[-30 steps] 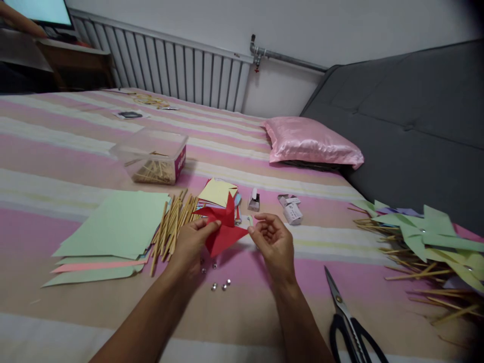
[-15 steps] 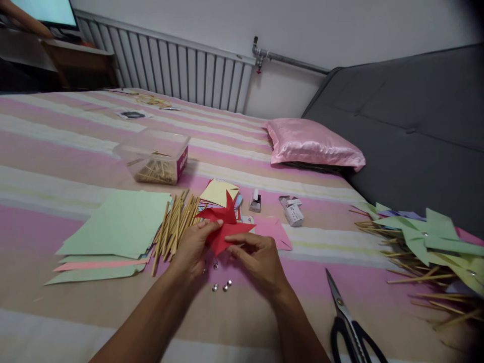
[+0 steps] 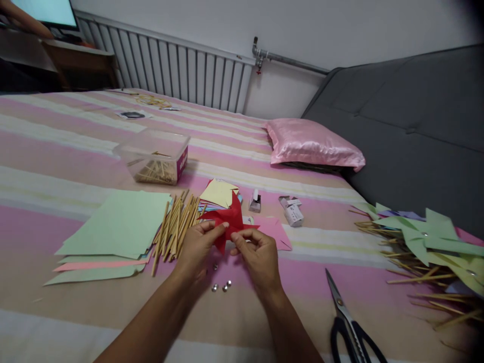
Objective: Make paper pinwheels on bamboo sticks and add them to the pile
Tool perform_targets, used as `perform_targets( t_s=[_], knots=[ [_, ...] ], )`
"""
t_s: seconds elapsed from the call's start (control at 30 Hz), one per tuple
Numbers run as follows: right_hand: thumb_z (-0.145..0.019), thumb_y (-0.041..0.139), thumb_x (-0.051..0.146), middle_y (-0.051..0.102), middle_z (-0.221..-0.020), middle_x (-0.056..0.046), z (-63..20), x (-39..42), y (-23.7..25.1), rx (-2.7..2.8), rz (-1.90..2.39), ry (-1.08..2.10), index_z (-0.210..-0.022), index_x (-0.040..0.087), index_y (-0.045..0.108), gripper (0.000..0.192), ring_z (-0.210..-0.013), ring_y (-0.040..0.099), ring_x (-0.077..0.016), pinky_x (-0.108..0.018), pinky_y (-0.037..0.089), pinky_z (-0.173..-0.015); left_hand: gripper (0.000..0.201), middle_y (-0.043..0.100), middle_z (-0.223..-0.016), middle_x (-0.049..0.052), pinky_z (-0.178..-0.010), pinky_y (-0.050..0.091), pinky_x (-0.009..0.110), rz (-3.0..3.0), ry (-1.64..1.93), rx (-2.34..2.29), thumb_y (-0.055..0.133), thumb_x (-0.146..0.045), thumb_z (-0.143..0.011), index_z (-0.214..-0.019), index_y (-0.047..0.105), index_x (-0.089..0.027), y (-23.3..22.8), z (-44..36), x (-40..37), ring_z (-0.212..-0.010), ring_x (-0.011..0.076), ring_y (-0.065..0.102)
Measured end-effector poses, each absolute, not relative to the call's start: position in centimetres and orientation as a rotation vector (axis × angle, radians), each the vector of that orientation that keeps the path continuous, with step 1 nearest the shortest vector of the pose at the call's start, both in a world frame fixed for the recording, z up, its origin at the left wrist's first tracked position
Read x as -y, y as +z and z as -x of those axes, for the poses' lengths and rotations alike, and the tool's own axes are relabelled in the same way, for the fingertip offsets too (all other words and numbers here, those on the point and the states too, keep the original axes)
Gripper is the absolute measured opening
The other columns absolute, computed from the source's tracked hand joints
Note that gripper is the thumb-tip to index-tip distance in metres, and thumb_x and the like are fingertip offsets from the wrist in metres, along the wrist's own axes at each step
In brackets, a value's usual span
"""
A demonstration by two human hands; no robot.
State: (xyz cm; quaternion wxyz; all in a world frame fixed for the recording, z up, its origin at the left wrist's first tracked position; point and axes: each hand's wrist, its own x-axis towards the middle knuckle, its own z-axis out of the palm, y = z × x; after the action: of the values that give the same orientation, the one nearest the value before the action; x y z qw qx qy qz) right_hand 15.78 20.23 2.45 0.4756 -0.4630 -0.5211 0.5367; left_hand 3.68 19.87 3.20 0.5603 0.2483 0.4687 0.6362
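Observation:
A red paper pinwheel (image 3: 231, 218) with folded, pointed blades is held up between my two hands. My left hand (image 3: 196, 249) pinches its left side, thumb on top near the middle. My right hand (image 3: 259, 254) is closed on the pinwheel's lower right, thumb and index finger together close to the left thumb. Below the hands, several silver thumbtacks (image 3: 225, 288) lie on the striped sheet. Just left of my left hand is a pile of thin wooden sticks (image 3: 177, 227). Behind the pinwheel sits a stack of cut paper squares (image 3: 217, 192), yellow on top.
Green paper sheets (image 3: 117, 227) lie at left, a clear plastic tub (image 3: 159, 156) of sticks behind them. Scissors (image 3: 346, 317) lie at front right. Finished pinwheels (image 3: 423, 234) are heaped at far right. Small boxes (image 3: 294, 214) and pink paper (image 3: 278, 233) lie beyond my right hand.
The pinwheel has tilted and shifted slightly right. My right fingers have moved in from its right edge toward its middle, closer to my left thumb.

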Motion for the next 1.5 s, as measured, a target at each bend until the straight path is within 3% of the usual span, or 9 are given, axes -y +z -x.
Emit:
perform_targets(
  t_s=[0.27,0.73,0.97,1.23,1.4,1.5],
  knots=[
    [-0.075,0.064,0.036,0.06,-0.073,-0.003,-15.6,-20.3,1.9,1.296,1.149,1.035,-0.071,0.016,0.065,0.021,-0.06,0.058,-0.0126,-0.024,0.047,-0.056,0.015,0.067,-0.061,0.002,-0.056,0.041,0.021,-0.65,1.478,-1.116,0.076,-0.023,-0.059,-0.064,0.067,-0.012,3.0,-3.9,-19.9,-0.054,0.0101,0.057],
    [-0.075,0.063,0.032,0.059,-0.083,-0.005,-15.6,-20.4,1.7,1.274,1.183,0.966,-0.067,0.016,0.063,0.018,-0.066,0.058,-0.0132,-0.025,0.048,-0.061,0.015,0.068,-0.059,0.004,-0.053,0.041,0.022,-0.715,1.465,-1.222,0.077,-0.026,-0.058,-0.061,0.069,-0.013,3.2,-4.2,-19.7,-0.052,0.0119,0.056],
    [-0.073,0.065,0.034,0.06,-0.098,-0.01,-16.0,-20.7,1.8,1.3,1.21,0.972,-0.068,0.016,0.068,0.019,-0.089,0.059,-0.0188,-0.026,0.048,-0.07,0.016,0.066,-0.054,0.003,-0.051,0.039,0.021,-0.915,1.425,-1.331,0.075,-0.028,-0.06,-0.058,0.07,-0.013,3.3,-3.8,-19.8,-0.049,0.0115,0.055],
    [-0.073,0.065,0.037,0.059,-0.102,-0.01,-16.0,-20.6,1.9,1.318,1.213,1.023,-0.07,0.016,0.07,0.022,-0.085,0.061,-0.0175,-0.026,0.048,-0.07,0.017,0.065,-0.053,0.004,-0.05,0.04,0.022,-0.896,1.449,-1.352,0.075,-0.028,-0.057,-0.056,0.068,-0.012,3.6,-4.1,-19.8,-0.048,0.0125,0.055],
    [-0.07,0.068,0.037,0.056,-0.113,-0.009,-15.9,-20.3,2.5,1.27,1.227,0.906,-0.084,0.016,0.063,0.025,-0.062,0.058,-0.0096,-0.023,0.047,-0.055,0.018,0.065,-0.053,0.002,-0.048,0.039,0.021,-0.781,1.518,-1.386,0.075,-0.027,-0.055,-0.058,0.067,-0.012,3.8,-3.2,-20.0,-0.047,0.0114,0.054],
    [-0.071,0.065,0.032,0.062,-0.096,-0.005,-16.5,-20.0,3.4,1.31,1.308,0.853,-0.085,0.017,0.058,0.021,-0.058,0.058,-0.0097,-0.021,0.043,-0.05,0.019,0.067,-0.056,0.003,-0.05,0.041,0.021,-0.672,1.571,-1.368,0.074,-0.027,-0.056,-0.064,0.067,-0.011,3.5,-2.4,-20.3,-0.048,0.0116,0.055]
  ],
)
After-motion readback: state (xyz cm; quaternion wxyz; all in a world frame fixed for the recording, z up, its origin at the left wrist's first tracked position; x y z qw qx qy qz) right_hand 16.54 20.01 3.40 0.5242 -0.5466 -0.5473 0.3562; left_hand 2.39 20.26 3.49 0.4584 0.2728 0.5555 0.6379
